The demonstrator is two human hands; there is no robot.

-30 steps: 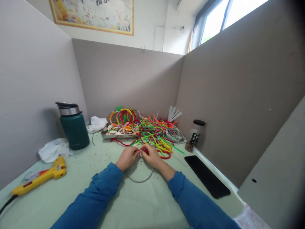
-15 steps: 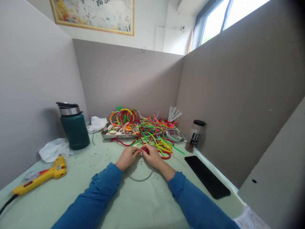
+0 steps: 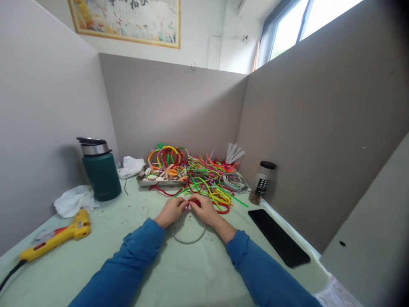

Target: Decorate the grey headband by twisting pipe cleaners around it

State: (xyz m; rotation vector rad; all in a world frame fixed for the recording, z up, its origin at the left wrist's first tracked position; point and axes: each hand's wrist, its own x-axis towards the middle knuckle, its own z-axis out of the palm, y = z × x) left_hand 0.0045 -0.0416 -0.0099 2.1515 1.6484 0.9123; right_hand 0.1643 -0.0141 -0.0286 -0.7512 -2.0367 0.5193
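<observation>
My left hand (image 3: 172, 211) and my right hand (image 3: 204, 209) meet at the middle of the table, thumbs and fingers pinched close together. Between the fingertips shows a bit of a dark red pipe cleaner (image 3: 187, 207), mostly covered by the fingers. A thin grey hoop (image 3: 188, 243) curves toward me below both hands, its far part hidden under them. Just beyond the right hand lies a bright red pipe cleaner loop (image 3: 225, 210). Behind the hands spreads a heap of coloured pipe cleaners (image 3: 207, 175).
Left stand a green bottle (image 3: 102, 177), crumpled tissue (image 3: 75, 201) and a yellow glue gun (image 3: 54, 244). A metal tray (image 3: 150, 183) of small flat pieces sits at the back, near coiled grey wire (image 3: 234, 182). Right are a clear jar (image 3: 262, 183) and a black phone (image 3: 277, 238). Partitions enclose the table.
The two hands stay pinched at nearly the same spot, with slight finger movement. The whole view has shifted very slightly.
</observation>
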